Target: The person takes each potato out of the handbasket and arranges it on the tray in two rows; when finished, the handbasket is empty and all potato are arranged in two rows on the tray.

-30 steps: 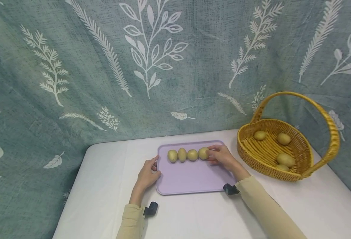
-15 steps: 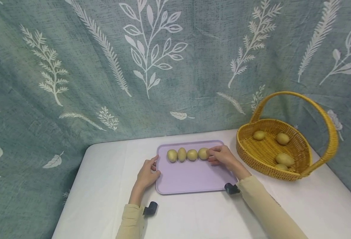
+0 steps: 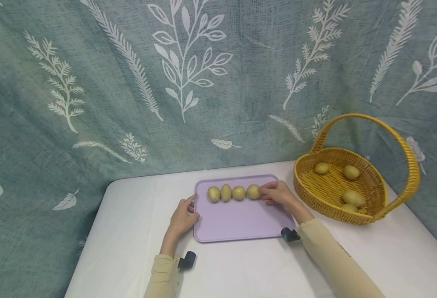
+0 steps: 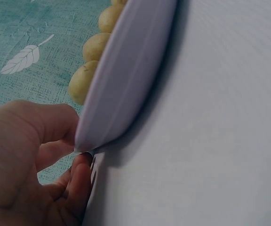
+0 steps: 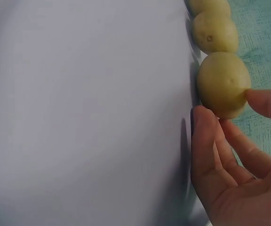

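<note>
A row of several potatoes lies along the far side of a lilac tray (image 3: 241, 223). My left hand (image 3: 184, 217) holds the tray's left rim, thumb on the near part and index finger stretched along the edge. The left wrist view shows its fingers at the underside of the tray wall (image 4: 126, 84). At the row's right end sits a rounded potato (image 3: 253, 191). My right hand (image 3: 279, 194) is beside it. In the right wrist view, loosely spread fingertips stand around the near end of this potato (image 5: 224, 84), one finger right at its side.
A yellow wicker basket (image 3: 324, 209) with a tall arched handle (image 3: 411, 165) stands right of the tray. Several potatoes (image 3: 354, 198) lie inside. A white cloth covers the table (image 3: 129, 223), and a patterned green curtain (image 3: 129, 82) hangs behind it.
My right hand has drawn slightly right from the end potato, and more of that potato shows. The left hand stays on the tray's rim. The row keeps its place.
</note>
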Demonstrator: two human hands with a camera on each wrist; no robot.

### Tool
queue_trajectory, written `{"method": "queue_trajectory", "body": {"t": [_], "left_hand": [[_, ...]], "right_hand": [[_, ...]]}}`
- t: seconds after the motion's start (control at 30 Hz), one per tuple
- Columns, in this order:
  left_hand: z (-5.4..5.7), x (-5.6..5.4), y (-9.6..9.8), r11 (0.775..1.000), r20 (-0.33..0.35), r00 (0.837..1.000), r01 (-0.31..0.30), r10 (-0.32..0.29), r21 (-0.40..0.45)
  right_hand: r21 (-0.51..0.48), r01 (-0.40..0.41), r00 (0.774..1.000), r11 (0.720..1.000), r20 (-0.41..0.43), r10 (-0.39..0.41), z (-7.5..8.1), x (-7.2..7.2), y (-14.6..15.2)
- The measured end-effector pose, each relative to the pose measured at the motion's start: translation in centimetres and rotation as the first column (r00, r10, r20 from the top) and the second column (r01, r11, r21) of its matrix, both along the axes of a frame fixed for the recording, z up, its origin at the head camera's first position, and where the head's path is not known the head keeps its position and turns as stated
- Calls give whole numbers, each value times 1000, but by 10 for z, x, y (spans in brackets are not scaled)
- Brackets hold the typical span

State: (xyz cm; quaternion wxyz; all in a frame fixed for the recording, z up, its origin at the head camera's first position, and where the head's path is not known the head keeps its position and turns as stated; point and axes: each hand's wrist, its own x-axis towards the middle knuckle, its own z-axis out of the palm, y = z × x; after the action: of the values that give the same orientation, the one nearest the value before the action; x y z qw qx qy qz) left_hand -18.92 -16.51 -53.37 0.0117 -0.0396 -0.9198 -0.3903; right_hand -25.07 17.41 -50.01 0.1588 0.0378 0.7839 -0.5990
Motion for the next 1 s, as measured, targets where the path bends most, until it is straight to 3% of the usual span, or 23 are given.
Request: {"method": "queue_trajectory", "body": {"t": [0.33, 0.5, 0.67, 0.8, 1.0], "left_hand": [[0, 1, 1, 1000, -2, 1000, -1, 1, 3], [0, 0, 0, 1000, 4, 1000, -2, 2, -3], [-2, -1, 0, 1000, 4, 1000, -6, 6, -6], [-3, -1, 1, 1000, 2, 1000, -5, 5, -8], [-4, -1, -1, 1000, -10, 1000, -3, 3, -8]], "right_hand": [[41, -13, 999, 999, -50, 15, 3, 0, 6], [103, -37, 989, 994, -138, 51, 24, 2, 17], [75, -49, 982, 996, -176, 62, 54, 6, 32], [49, -25, 978, 998, -204, 34, 72, 5, 55], [80, 86, 966, 993, -252, -64, 82, -4, 94]]}}
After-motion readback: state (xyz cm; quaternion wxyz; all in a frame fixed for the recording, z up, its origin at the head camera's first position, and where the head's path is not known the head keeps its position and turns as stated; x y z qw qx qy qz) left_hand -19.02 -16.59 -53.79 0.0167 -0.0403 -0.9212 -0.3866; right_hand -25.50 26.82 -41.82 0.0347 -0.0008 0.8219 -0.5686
